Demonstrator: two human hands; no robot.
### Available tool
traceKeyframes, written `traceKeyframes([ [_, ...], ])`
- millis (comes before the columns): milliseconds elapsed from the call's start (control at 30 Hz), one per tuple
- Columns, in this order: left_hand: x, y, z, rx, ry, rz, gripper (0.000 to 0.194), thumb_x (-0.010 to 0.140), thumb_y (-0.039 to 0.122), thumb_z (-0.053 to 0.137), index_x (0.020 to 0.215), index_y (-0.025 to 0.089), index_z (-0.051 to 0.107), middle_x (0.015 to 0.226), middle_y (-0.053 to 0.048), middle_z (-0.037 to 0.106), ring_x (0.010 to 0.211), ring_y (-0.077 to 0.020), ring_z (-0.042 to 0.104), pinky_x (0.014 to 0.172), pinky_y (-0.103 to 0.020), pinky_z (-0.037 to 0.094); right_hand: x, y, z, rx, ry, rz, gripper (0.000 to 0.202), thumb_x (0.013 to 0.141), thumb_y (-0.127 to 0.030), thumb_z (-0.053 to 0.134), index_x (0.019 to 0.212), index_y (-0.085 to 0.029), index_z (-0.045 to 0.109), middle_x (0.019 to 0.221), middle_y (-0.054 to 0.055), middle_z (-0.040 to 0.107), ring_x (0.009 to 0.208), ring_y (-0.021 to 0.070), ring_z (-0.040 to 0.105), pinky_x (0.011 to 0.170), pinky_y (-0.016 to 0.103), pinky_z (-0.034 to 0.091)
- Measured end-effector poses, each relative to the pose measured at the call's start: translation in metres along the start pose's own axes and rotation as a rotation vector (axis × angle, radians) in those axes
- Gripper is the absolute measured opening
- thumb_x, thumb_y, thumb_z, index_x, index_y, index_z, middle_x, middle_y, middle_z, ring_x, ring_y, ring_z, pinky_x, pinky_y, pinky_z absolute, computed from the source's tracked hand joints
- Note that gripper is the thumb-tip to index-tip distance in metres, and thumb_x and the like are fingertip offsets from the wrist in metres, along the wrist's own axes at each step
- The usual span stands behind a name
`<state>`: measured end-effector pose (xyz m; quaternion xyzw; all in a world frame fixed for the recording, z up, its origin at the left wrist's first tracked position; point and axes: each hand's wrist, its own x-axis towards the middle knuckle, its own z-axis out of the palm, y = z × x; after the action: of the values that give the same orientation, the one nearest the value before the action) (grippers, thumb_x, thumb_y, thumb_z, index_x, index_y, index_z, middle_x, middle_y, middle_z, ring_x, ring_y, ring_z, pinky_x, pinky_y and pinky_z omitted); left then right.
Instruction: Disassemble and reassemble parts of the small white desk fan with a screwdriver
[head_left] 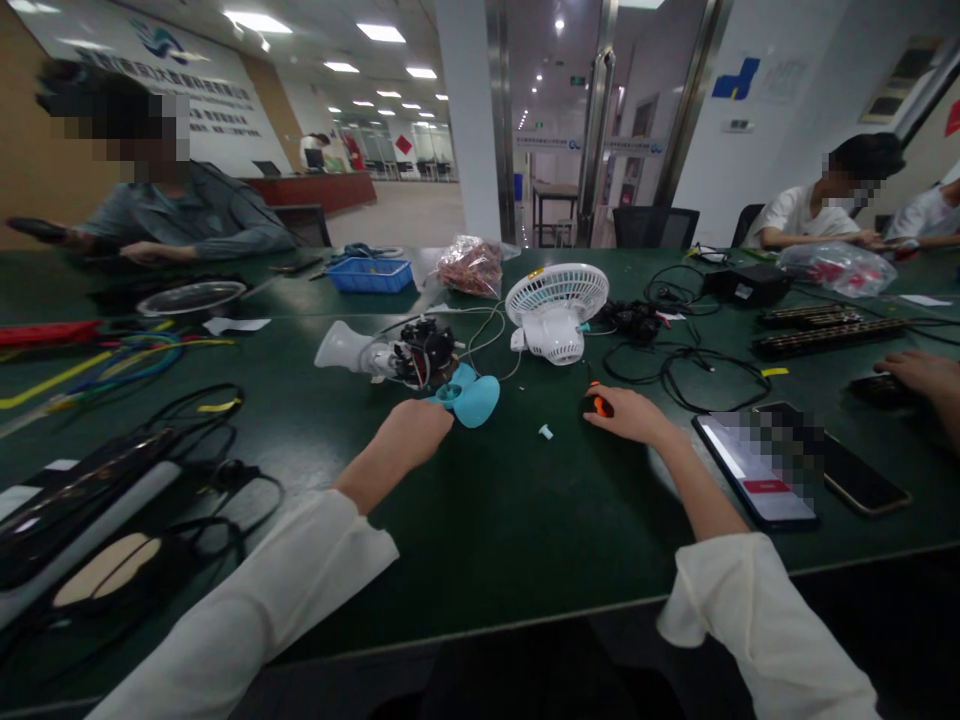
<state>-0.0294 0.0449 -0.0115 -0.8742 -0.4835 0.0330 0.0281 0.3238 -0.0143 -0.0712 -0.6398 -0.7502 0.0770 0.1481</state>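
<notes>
Fan blade (pixel 480 402), blue, is pinched by our left hand (pixel 409 438), probably to steady it beside the motor (pixel 424 352); our right hand (pixel 631 413) grasps an orange-black tool (pixel 598 404) (a screwdriver, perhaps). Beyond, between both hands, white fan housing (pixel 553 335) stands, seemingly for easy reach.

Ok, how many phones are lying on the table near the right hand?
2. The phone with the lit screen lies right of the right hand; the dark phone lies beside it, farther right. Both are partly pixelated; I see no others there.
</notes>
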Motion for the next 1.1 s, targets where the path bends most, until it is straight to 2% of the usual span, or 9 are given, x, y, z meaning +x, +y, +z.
traceKeyframes([
  [233, -0.051, 0.043, -0.01, 0.127, -0.123, 0.127, 0.022, 0.079, 0.001, 0.05, 0.075, 0.014, 0.068, 0.077, -0.011, 0.068, 0.073, -0.0234, 0.064, 0.068, -0.033, 0.046, -0.002, 0.0, -0.001, -0.002, -0.009, -0.008, 0.045, 0.087, -0.05, 0.053, 0.124, -0.024, 0.055, 0.109, 0.01, 0.067, 0.098, 0.0243, 0.063, 0.081, 0.031, 0.045],
  [367, -0.066, 0.061, -0.014, 0.144, -0.125, 0.147, 0.025, 0.078, 0.0, 0.048, 0.072, 0.014, 0.068, 0.072, -0.01, 0.067, 0.068, -0.0236, 0.064, 0.061, -0.033, 0.043, -0.003, -0.001, -0.002, -0.007, -0.02, 0.008, 0.047, 0.088, -0.054, 0.05, 0.123, -0.024, 0.056, 0.106, 0.01, 0.067, 0.095, 0.0243, 0.064, 0.076, 0.03, 0.045],
  [433, -0.073, 0.072, -0.013, 0.13, -0.093, 0.163, 0.018, 0.081, 0.01, 0.053, 0.071, 0.016, 0.068, 0.069, -0.009, 0.067, 0.064, -0.0223, 0.063, 0.057, -0.032, 0.041, -0.003, -0.003, -0.004, -0.002, -0.023, 0.043, 0.051, 0.088, -0.059, 0.046, 0.123, -0.024, 0.055, 0.102, 0.01, 0.068, 0.09, 0.0241, 0.065, 0.071, 0.029, 0.044],
  [533, -0.077, 0.101, -0.009, -0.021, 0.129, 0.369, 0.025, 0.082, 0.039, 0.062, 0.07, 0.019, 0.066, 0.059, -0.006, 0.063, 0.051, -0.0176, 0.057, 0.049, -0.029, 0.037, -0.004, -0.008, -0.006, -0.025, 0.051, 0.114, 0.052, 0.09, -0.06, 0.041, 0.125, -0.023, 0.053, 0.095, 0.01, 0.069, 0.082, 0.0236, 0.065, 0.065, 0.029, 0.042],
  [700, -0.049, 0.147, -0.001, 0.021, 0.388, 0.672, 0.034, 0.094, 0.033, 0.043, 0.073, 0.016, 0.063, 0.059, -0.003, 0.063, 0.05, -0.0157, 0.059, 0.047, -0.026, 0.036, -0.004, -0.017, -0.007, -0.08, 0.241, 0.105, 0.032, 0.094, -0.04, 0.044, 0.115, -0.022, 0.059, 0.087, 0.007, 0.067, 0.076, 0.0208, 0.062, 0.066, 0.029, 0.041],
  [900, -0.014, 0.132, 0.01, -0.023, 0.729, 0.695, 0.039, 0.096, 0.032, 0.041, 0.066, 0.016, 0.059, 0.057, -0.001, 0.06, 0.051, -0.0104, 0.053, 0.051, -0.024, 0.035, 0.012, -0.035, 0.001, 0.019, 0.232, -0.101, 0.028, 0.09, -0.027, 0.049, 0.114, -0.019, 0.061, 0.093, 0.007, 0.062, 0.08, 0.0185, 0.06, 0.076, 0.03, 0.047],
  [1000, -0.017, 0.122, 0.014, -0.214, 0.66, 0.67, 0.046, 0.097, 0.036, 0.036, 0.062, 0.016, 0.056, 0.055, 0.0, 0.056, 0.049, -0.0092, 0.049, 0.049, -0.024, 0.03, 0.036, -0.051, 0.006, 0.034, 0.179, -0.242, 0.035, 0.088, -0.022, 0.051, 0.122, -0.017, 0.057, 0.114, 0.011, 0.06, 0.102, 0.0215, 0.058, 0.089, 0.033, 0.046],
  [1067, -0.019, 0.119, 0.013, -0.555, 0.46, 0.601, 0.054, 0.097, 0.046, 0.03, 0.059, 0.016, 0.054, 0.052, 0.001, 0.052, 0.047, -0.0082, 0.045, 0.047, -0.023, 0.029, 0.054, -0.062, 0.012, 0.025, 0.153, -0.311, 0.037, 0.088, -0.021, 0.052, 0.124, -0.015, 0.056, 0.12, 0.013, 0.059, 0.112, 0.0231, 0.055, 0.096, 0.036, 0.043],
  [1100, -0.02, 0.118, 0.011, -0.787, 0.3, 0.573, 0.061, 0.096, 0.053, 0.024, 0.058, 0.016, 0.052, 0.05, 0.001, 0.05, 0.044, -0.0079, 0.042, 0.046, -0.022, 0.029, 0.063, -0.068, 0.015, 0.022, 0.132, -0.333, 0.037, 0.088, -0.02, 0.053, 0.124, -0.015, 0.056, 0.121, 0.013, 0.058, 0.112, 0.0232, 0.054, 0.097, 0.036, 0.042],
])
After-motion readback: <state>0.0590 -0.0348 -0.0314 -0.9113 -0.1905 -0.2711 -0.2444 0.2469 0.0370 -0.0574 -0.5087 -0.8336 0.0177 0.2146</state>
